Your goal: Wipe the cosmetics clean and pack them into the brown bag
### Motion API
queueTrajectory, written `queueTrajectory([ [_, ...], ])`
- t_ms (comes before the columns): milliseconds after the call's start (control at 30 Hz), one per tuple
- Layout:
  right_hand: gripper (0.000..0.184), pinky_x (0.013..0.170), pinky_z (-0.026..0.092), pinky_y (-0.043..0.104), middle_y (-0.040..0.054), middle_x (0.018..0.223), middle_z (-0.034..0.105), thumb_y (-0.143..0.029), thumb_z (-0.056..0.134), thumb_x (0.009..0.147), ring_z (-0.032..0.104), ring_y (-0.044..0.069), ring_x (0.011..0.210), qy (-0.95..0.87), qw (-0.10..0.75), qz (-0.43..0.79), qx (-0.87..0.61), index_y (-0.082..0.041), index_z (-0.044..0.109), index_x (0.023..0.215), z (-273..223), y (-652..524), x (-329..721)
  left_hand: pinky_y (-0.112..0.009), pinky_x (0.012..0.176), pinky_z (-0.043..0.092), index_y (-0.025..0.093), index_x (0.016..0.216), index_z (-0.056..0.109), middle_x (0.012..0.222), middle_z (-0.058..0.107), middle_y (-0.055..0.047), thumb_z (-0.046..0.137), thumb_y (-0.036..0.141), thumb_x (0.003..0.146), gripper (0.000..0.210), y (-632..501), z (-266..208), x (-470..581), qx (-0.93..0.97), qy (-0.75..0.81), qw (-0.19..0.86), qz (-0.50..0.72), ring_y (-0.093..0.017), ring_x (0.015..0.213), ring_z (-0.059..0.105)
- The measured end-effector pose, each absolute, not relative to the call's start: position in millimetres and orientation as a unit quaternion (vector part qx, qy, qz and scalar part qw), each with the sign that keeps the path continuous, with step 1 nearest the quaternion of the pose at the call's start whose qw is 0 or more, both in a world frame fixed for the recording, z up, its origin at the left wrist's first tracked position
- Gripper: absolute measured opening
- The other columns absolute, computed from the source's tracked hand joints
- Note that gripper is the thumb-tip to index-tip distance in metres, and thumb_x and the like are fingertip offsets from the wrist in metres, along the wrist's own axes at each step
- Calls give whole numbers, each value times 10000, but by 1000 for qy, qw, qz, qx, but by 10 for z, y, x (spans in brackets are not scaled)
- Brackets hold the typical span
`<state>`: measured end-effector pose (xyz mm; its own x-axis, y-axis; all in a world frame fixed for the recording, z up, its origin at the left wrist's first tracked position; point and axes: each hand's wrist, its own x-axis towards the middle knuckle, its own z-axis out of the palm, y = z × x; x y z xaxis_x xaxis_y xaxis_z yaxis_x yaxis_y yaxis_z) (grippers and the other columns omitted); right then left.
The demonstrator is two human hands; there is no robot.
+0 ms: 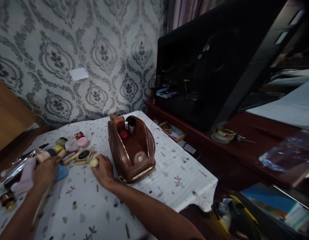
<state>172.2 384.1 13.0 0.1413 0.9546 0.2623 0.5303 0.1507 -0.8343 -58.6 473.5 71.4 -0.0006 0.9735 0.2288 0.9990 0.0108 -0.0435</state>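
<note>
A cream-topped item (94,162) is grasped by the right grip (103,170) beside the brown bag (114,144); whether cosmetics (71,144) are held by the left grip (46,170) cannot be told. Picking-up seems in hand; a clear lift is probably called for.

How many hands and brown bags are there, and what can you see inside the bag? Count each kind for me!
Hands: 2, the left hand and right hand
Brown zip bag: 1
Red round container: 1
White-capped container: 1
Black-topped container: 1
Total: 6
</note>
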Motion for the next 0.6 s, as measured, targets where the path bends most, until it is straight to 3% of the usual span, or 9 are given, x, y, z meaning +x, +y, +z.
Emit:
queueTrajectory([
  [100, 285, 842, 473, 316, 57, 1006, 676, -145, 643, 751, 617, 230, 986, -606, 471, 228, -599, -221, 569, 1016, 94, 3852, 1733, -420, 887, 529, 239, 1184, 644, 1271, 679, -76, 264, 236, 942, 451, 4882, 839, -578, -691, -709, 133, -47, -289, 1117, 624],
  [200, 262, 810, 477, 302, 37, 943, 671, -124, 631, 733, 621, 217, 929, -596, 500, 224, -587, -229, 569, 965, 46, 3889, 1746, -434, 901, 517, 209, 1217, 626, 1296, 644, -105, 246, 222, 952, 464, 5062, 976, -596, -679, -714, 166, -30, -312, 1199, 568],
  [333, 221, 752, 475, 282, 22, 874, 653, -128, 590, 744, 611, 192, 823, -589, 519, 238, -572, -222, 562, 942, -9, 3972, 1755, -424, 902, 517, 144, 1134, 682, 1223, 663, -151, 452, 251, 929, 327, 5366, 1097, -707, -694, -704, 148, 9, -334, 1195, 582],
  [433, 225, 749, 477, 282, 26, 887, 655, -149, 581, 751, 609, 189, 813, -589, 524, 249, -562, -219, 564, 963, -35, 4016, 1760, -458, 914, 529, 138, 1150, 648, 1175, 664, -114, 580, 352, 946, 303, 5584, 1132, -813, -696, -709, 111, 29, -256, 1086, 633],
  [600, 230, 774, 487, 317, 57, 937, 662, -186, 552, 773, 620, 209, 837, -591, 520, 266, -556, -201, 572, 1002, -51, 4027, 1778, -470, 946, 532, 162, 1231, 602, 1269, 617, -102, 605, 373, 949, 352, 5670, 1155, -1004, -720, -689, 83, -10, -239, 1115, 622],
])
